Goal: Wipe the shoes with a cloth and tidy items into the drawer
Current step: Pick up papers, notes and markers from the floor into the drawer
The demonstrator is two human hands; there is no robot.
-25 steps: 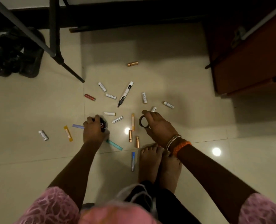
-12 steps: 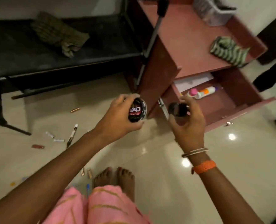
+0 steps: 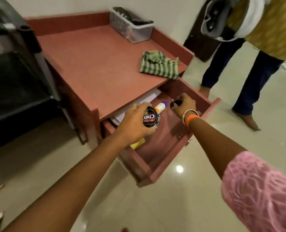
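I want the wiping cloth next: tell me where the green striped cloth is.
In the head view, the green striped cloth lies crumpled on the reddish wooden cabinet top, at its right front corner, just above the open drawer.

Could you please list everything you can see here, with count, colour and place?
cabinet: one, reddish-brown, centre
drawer: one, reddish-brown, pulled open under the cabinet top
cloth: one, green striped, on the cabinet top at its right edge
tub: one, clear plastic, back of the cabinet top
bottle: one, white with a blue cap, lying in the drawer
yellow item: one, in the drawer, below the left hand
bystander: one, dark trousers, standing at right
tin: one, black and red, in the left hand, over the drawer
tape roll: one, black, in the right hand
left hand: holds the tin
right hand: holds the tape roll
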